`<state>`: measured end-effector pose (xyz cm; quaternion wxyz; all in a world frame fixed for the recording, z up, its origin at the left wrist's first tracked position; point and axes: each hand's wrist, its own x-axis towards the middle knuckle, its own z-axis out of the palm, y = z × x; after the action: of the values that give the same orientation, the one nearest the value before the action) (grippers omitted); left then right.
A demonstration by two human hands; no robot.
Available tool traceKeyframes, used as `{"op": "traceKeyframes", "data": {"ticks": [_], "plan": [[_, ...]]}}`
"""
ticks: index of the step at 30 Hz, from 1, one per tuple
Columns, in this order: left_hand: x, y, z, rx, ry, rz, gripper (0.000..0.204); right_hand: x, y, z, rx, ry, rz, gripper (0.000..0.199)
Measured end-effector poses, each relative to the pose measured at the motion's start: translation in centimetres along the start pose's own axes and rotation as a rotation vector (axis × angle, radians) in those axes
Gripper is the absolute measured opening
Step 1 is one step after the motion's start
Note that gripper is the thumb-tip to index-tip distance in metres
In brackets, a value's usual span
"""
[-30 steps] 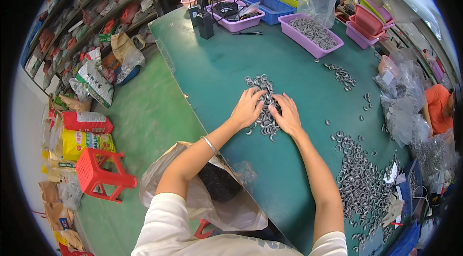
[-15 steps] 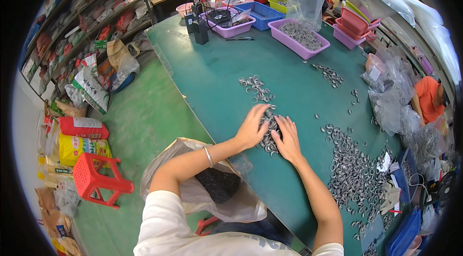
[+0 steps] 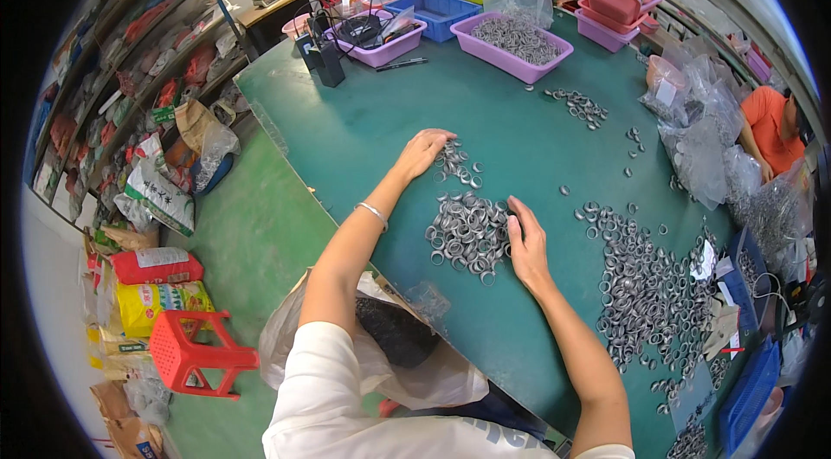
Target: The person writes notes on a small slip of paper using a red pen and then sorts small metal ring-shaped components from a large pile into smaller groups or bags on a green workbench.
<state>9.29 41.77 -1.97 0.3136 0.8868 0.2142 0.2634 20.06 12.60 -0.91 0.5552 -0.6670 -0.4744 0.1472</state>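
A heap of grey metal rings (image 3: 469, 232) lies on the green table in front of me. My right hand (image 3: 529, 250) rests against the heap's right side, its fingers stretched out and the thumb apart. Farther off, my left hand (image 3: 424, 153) reaches to a smaller cluster of rings (image 3: 455, 163). Its fingers extend along the cluster's far left edge and no ring shows in its grip, though the fingertips are partly hidden. A bracelet (image 3: 372, 215) circles my left wrist.
A broad spread of rings (image 3: 645, 286) covers the table's right side. Purple bins (image 3: 511, 48) and a blue bin (image 3: 437, 13) stand at the back. A large open sack (image 3: 294, 342) hangs by the near edge, left of which stands a red stool (image 3: 195, 351). Another person (image 3: 769, 130) sits at right.
My left hand has left the heap and moved away to the smaller cluster. My right hand has drawn slightly rightward, so the heap is uncovered. The whole view has shifted a little.
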Motion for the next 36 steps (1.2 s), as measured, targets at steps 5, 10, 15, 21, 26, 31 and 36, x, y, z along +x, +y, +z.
{"op": "traceKeyframes", "data": {"ticks": [5, 10, 15, 21, 26, 31, 36], "plan": [[-1.1, 2.2, 0.8, -0.117, -0.134, 0.134, 0.034, 0.1, -0.2, 0.2, 0.031, 0.057, 0.009, 0.039], [-3.5, 5.1, 2.9, -0.153, -0.169, 0.211, 0.034, 0.1, -0.4, 0.2, 0.05, 0.094, 0.021, 0.038], [-4.8, 6.5, 3.1, -0.223, -0.213, 0.176, 0.034, 0.3, 0.3, 0.1, 0.105, 0.132, 0.031, 0.036], [-0.9, 5.8, 2.2, -0.365, -0.052, 0.036, 0.038, 0.2, 0.3, 0.1, 0.153, 0.133, 0.082, 0.035], [1.3, 5.5, 3.4, -0.619, -0.461, -0.113, 0.044, 0.1, 0.3, 0.6, 0.183, 0.141, 0.073, 0.033], [-0.2, 8.8, 4.3, -0.598, -0.622, -0.098, 0.044, 0.3, 1.5, -0.2, 0.156, 0.208, 0.056, 0.031], [-1.6, 9.5, 3.2, -0.507, -0.442, -0.007, 0.039, 0.2, 0.6, 0.3, 0.07, 0.239, -0.003, 0.027]]}}
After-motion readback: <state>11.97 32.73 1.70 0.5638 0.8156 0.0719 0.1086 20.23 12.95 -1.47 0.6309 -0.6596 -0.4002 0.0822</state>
